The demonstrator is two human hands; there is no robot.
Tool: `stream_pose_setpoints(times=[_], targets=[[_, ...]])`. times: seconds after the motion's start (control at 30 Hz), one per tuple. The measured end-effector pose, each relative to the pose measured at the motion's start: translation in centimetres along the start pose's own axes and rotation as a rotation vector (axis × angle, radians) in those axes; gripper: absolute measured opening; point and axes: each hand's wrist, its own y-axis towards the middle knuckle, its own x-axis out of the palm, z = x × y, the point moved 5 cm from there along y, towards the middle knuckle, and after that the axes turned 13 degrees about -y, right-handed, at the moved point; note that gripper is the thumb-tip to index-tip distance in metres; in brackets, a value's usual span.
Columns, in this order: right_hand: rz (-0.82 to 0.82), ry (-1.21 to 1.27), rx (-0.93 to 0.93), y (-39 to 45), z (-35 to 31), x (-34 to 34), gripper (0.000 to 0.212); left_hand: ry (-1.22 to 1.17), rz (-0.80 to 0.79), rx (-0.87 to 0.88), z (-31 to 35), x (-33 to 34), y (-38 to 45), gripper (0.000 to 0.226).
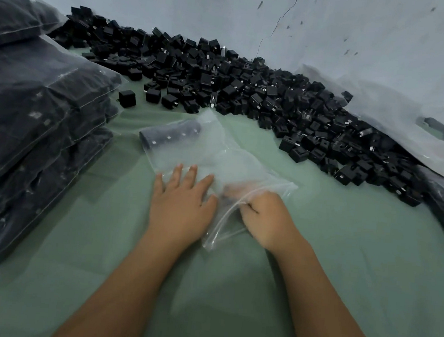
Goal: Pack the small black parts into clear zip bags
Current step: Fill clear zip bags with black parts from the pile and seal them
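Hundreds of black parts [249, 90] lying on green cloth [231, 290] against pale wall [361, 32]; bag [217, 151] stretching diagonally, left hand [182, 205] spread flat pressing, right hand [267, 220] pinching its mouth.

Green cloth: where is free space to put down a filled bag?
Bare green cloth lies right of the right hand, below the black parts pile. Crowded: left edge, the filled bags stack; the clear zip bag fills the centre.

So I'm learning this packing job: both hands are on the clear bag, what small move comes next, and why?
Probably pull the mouth open: the right hand pinches the clear zip bag at its zip edge, the left hand lies flat on it, and it holds only one row of black parts.
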Motion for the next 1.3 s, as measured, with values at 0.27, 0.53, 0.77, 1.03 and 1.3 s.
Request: stream_pose_setpoints(times=[0.27, 0.53, 0.77, 1.03, 1.3], targets=[[0.952, 0.134, 0.277, -3.0, 4.4, -5.7, 0.03, 0.021, 0.014, -0.02, -0.9, -1.3, -0.2, 0.051], [0.566, 0.047, 1.094, -1.0, 17.7, -6.3, 0.069, -0.402, -0.021, 0.371, 2.6, -1.0, -1.3, 0.047], [0.5, 0.203, 1.305, 1.0, 24.7, -8.3, 0.058, -0.258, -0.118, 0.319, 1.8, 0.4, -0.5, 0.059], [0.33, 0.194, 0.939, 5.5, 20.4, -4.3, 0.06, -0.241, -0.116, 0.306, 1.8, 0.2, -0.2, 0.064], [0.614, 0.566, 0.725, 3.4, 16.9, -4.0, 0.046, -0.278, -0.139, 0.299, 2.1, -0.2, -0.3, 0.059]])
